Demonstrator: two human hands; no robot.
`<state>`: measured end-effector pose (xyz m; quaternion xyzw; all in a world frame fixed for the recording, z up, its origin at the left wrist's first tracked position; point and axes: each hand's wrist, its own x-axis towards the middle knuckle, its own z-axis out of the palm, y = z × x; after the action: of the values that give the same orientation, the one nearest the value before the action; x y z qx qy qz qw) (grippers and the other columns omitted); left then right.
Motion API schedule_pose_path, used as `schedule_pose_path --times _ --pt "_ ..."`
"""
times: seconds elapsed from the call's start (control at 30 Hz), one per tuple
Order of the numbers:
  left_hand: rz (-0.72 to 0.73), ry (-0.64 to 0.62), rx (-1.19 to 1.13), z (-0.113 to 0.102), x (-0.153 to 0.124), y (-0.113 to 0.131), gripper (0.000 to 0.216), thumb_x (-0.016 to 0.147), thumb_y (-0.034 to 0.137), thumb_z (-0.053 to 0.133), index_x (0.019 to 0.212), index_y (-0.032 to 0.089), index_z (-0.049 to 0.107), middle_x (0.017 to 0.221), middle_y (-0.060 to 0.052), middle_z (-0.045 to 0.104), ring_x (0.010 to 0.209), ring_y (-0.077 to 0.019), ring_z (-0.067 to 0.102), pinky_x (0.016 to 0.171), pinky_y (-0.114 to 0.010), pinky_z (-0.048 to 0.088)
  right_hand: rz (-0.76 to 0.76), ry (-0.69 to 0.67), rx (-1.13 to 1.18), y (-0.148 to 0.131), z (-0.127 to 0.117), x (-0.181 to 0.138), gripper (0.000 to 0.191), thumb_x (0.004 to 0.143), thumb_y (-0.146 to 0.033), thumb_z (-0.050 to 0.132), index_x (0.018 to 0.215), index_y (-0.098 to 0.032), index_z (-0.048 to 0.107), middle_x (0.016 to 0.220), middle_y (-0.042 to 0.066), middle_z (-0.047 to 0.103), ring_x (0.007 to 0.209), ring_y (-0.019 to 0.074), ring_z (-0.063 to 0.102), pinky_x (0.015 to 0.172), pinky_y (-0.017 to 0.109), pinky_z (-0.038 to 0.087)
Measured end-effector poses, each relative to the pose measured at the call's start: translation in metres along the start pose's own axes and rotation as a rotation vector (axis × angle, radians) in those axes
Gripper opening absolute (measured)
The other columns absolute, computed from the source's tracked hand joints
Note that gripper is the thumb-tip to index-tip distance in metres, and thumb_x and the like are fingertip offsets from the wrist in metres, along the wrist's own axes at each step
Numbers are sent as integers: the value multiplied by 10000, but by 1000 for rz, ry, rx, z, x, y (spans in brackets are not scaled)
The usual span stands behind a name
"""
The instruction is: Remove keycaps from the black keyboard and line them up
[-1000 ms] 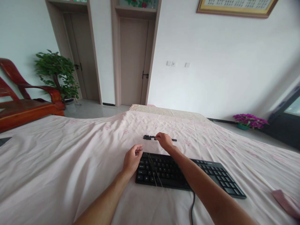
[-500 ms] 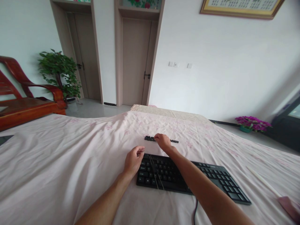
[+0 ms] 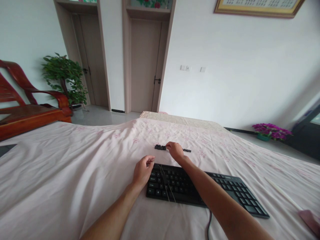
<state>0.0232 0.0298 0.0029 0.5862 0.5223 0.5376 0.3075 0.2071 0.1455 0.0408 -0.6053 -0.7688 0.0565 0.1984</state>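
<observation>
Right hand [image 3: 175, 150], fingertips together, at black keycaps [image 3: 160, 147] between keyboard [image 3: 178, 182] and far edge of surface [image 3: 75, 173]; grip unclear. Left hand [image 3: 143, 170] loosely curled at keyboard's left end; cannot tell if holding.

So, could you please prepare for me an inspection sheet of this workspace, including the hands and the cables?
Surface: pale cloth, flower-printed, wrinkled.
Work things: black keyboard, partly hidden by the right forearm; small black keycaps in a row beyond it; thin wires lying across its left part.
Clutter: pale stick with pink end, at right; dark flat object, left edge.
Hands: left hand curled by the keyboard's far left corner; right hand at the keycaps, grip unclear.
Cables: black cable from the keyboard's near side.
Surroundings: wooden chair, green plant, doors, purple flowers.
</observation>
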Motion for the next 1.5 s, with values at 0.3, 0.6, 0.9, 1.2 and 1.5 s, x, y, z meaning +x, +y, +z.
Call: schedule_pose_path --times 0.3,0.6,0.9,1.2,1.5 --pt "-16 2 -43 0 -2 0 243 775 164 547 977 207 674 967 -49 709 915 -179 658 858 -305 498 -553 -41 225 -26 -42 -80 409 828 -51 446 1111 -250 663 1047 27 686 958 161 621 858 281 464" --pt "10 -4 -16 1 -3 -3 246 780 163 532 980 195 671 963 -59 711 924 -188 659 859 -319 501 -1010 -181 -31 -32 -69 -137 255 876 -98 484 1002 -235 659 985 53 678 895 171 587 768 285 464" --pt "-3 -9 1 0 -4 -1 246 776 178 539 983 189 672 971 -58 713 931 -185 656 862 -307 498 -980 -102 -196 -24 -64 -142 133 915 -127 437 876 -180 553 826 42 603 730 156 533 639 270 417" --pt "-7 -43 109 1 -4 -2 246 800 209 520 996 194 668 1012 -39 700 928 -163 641 858 -276 487 -261 133 524 -17 -62 -125 79 841 -191 516 913 -195 549 795 8 562 640 119 558 600 243 465" --pt "16 -46 141 0 -6 0 246 809 213 511 998 201 668 1011 -34 692 923 -162 636 854 -282 483 -252 39 697 -15 -50 -126 110 915 -244 443 841 -199 511 721 -17 517 639 114 521 620 239 447"
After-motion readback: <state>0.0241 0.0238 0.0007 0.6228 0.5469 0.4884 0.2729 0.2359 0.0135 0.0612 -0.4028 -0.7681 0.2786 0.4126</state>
